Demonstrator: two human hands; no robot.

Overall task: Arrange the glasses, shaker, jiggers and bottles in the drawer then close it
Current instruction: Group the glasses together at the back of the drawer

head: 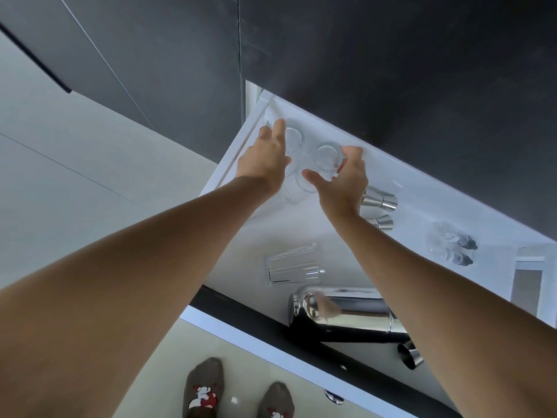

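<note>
The white drawer (301, 230) is pulled open. At its far left corner stand clear glasses. My left hand (265, 155) is against one glass (294, 138). My right hand (340, 179) curls around another glass (327, 156). A ribbed glass (294, 263) lies on its side in the middle. The steel shaker (346, 312) lies along the drawer's front. Two steel jiggers (381, 202) (384, 221) lie right of my right hand, and a third steel cup (410, 356) lies at the front edge. Two small dropper bottles (452, 236) (455, 257) lie at the right.
Dark cabinet fronts (391, 70) rise behind the drawer, and a pale counter or panel (60, 176) lies to the left. The drawer's dark front (271, 327) faces me. My socked feet (208, 390) stand on the tiled floor below.
</note>
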